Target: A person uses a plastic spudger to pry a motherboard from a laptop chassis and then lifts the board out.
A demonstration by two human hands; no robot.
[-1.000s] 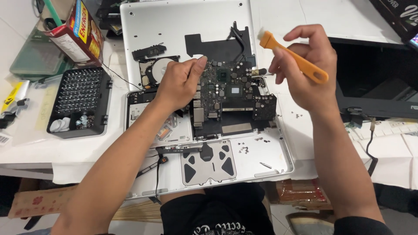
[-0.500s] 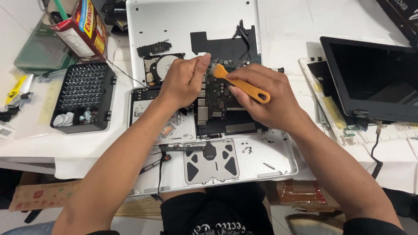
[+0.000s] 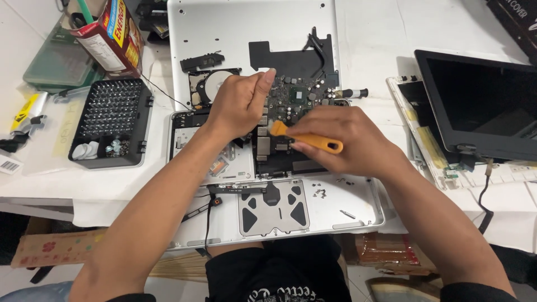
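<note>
An opened laptop point(image 3: 358, 212) lies bottom-up on the white surface point(image 3: 391, 45), its silver shell showing the dark circuit board point(image 3: 291, 112) in the middle and the trackpad underside point(image 3: 274, 207) near the person. The left hand point(image 3: 240, 106) rests on the board with fingers curled loosely and the thumb stretched toward the chip area; it grips nothing that can be seen, only pressing on the board's left edge beside the round hard drive point(image 3: 215, 84). The right hand point(image 3: 344, 140) is closed around an orange pry tool point(image 3: 307, 140), holding it nearly flat with the tip pointing left, touching the board just below the left hand. A few loose screws point(image 3: 320, 193) lie on the shell near the trackpad. To the left of the laptop sits a black tray of screwdriver bits point(image 3: 112, 120), and behind it a red cardboard box point(image 3: 109, 36). To the right, a detached screen panel point(image 3: 481, 106) lies on the surface, with a cable point(image 3: 484, 196) trailing from its corner.
</note>
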